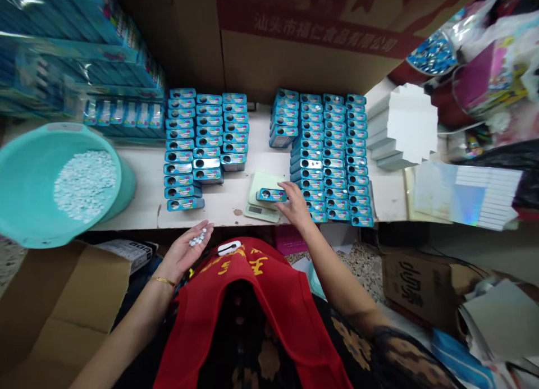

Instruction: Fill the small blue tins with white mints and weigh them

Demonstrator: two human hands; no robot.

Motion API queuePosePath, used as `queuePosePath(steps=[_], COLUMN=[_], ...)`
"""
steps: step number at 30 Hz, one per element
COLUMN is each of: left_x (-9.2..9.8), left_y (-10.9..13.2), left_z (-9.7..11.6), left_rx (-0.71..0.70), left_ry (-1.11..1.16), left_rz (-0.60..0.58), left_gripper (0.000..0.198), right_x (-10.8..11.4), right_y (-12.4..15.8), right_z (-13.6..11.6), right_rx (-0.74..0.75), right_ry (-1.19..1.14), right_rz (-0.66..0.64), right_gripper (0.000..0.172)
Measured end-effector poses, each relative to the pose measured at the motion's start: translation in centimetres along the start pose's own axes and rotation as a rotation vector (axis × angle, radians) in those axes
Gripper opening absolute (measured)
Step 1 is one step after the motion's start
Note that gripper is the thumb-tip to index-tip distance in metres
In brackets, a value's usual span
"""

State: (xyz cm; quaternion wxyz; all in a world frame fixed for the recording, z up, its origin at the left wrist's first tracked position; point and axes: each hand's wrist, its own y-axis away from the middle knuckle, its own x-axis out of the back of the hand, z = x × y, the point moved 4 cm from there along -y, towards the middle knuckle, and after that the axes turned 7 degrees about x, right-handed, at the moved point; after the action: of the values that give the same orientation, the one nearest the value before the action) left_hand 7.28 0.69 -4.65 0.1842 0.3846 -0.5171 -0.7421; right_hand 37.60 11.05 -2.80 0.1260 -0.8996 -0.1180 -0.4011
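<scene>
Blue tin [272, 195]: right hand [296, 205] pinching | white tablets [197, 238]: on spread left hand [182, 251] | basin [25, 198]: similar tablets [86, 184]

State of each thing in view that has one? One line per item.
Left hand: palm up, open, holding white pellets
Right hand: gripping a blue tin
Blue tin: over the scale; contact unclear
Scale: on the table, reading illegible
Teal basin: upright, partly filled with white pellets
Left tin group: three columns
Right tin group: four columns
Lower-left cardboard box: open
</scene>
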Motion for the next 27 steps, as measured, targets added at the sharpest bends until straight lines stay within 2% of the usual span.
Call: queuePosePath(steps=[3, 6, 9, 13, 15, 16, 18, 20, 22, 24, 25, 27], left_x=[1.0, 1.8, 2.0, 1.6, 1.4, 1.5, 1.7, 2.1, 2.3, 2.3, 2.2, 1.7], left_y=[0.2, 0.6, 1.0, 1.4, 1.4, 1.3, 1.2, 1.0, 0.9, 1.0, 1.1, 1.3], left_z=[0.4, 0.9, 1.4, 1.8, 1.8, 1.7, 1.6, 1.5, 1.4, 1.3, 1.2, 1.0], left_rx=[-0.014, -0.041, -0.049, -0.057, -0.054, -0.051, -0.045, -0.034, -0.029, -0.040, -0.051, -0.067], left_ry=[0.015, 0.027, 0.060, 0.091, 0.084, 0.078, 0.065, 0.046, 0.033, 0.031, 0.034, 0.040], left_rz=[-0.004, -0.003, 0.004, 0.002, -0.002, -0.001, 0.004, 0.007, 0.018, 0.023, 0.022, 0.019], left_gripper=[0.041, 0.039, 0.039, 0.040, 0.040, 0.040, 0.041, 0.043, 0.045, 0.046, 0.045, 0.043], right_x=[-0.7, -2.4, -6.1, -12.0, -13.5, -13.5, -12.0, -8.6, -4.3, -0.8, 0.3, 1.2], right_y=[-0.4, -1.7, -4.1, -7.0, -7.8, -8.0, -8.6, -9.7, -11.4, -13.7, -14.8, -16.8], right_z=[-0.6, -2.9, -6.4, -10.1, -10.7, -10.4, -8.8, -5.5, -1.3, 2.4, 3.8, 5.4], right_rx=[0.047, 0.125, 0.170, 0.136, 0.172, 0.204, 0.249, 0.213, 0.070, -0.033, -0.046, -0.001], right_ry=[0.016, 0.002, -0.030, -0.013, 0.003, 0.009, 0.022, 0.073, 0.210, 0.387, 0.462, 0.563], right_rz=[-0.038, -0.080, -0.132, -0.164, -0.143, -0.129, -0.091, -0.019, 0.114, 0.184, 0.185, 0.138], right_gripper=[0.036, 0.034, 0.037, 0.035, 0.036, 0.035, 0.033, 0.031, 0.029, 0.027, 0.025, 0.021])
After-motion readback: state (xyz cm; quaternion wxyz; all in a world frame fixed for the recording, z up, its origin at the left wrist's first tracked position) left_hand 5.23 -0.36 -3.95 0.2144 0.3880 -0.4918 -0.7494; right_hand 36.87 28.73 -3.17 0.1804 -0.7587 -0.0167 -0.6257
